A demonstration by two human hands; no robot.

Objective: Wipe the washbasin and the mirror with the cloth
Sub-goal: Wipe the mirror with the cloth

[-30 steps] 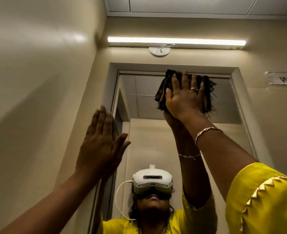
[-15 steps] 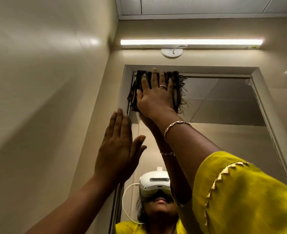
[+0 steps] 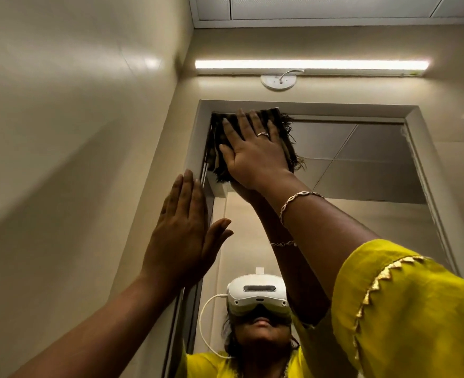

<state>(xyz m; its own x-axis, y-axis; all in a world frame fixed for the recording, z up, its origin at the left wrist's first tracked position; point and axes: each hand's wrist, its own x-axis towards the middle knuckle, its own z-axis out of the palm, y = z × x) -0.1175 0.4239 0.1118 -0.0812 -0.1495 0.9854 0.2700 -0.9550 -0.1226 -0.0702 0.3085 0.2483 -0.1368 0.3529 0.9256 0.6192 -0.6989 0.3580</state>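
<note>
The mirror (image 3: 362, 173) hangs on the wall ahead in a pale frame. A dark, frayed cloth (image 3: 217, 137) lies flat against the glass in the mirror's top left corner. My right hand (image 3: 252, 151) presses it there with straight, spread fingers. My left hand (image 3: 184, 230) is flat and open, resting against the mirror's left frame edge lower down. The washbasin is out of view.
A side wall (image 3: 75, 132) stands close on the left. A lit tube lamp (image 3: 307, 64) and a round white fitting (image 3: 278, 82) sit above the mirror. The glass reflects a person in a white headset (image 3: 256, 294) and yellow clothes.
My right hand has slid the cloth leftward across the top of the mirror into the top left corner. My left hand has stayed flat near the left frame.
</note>
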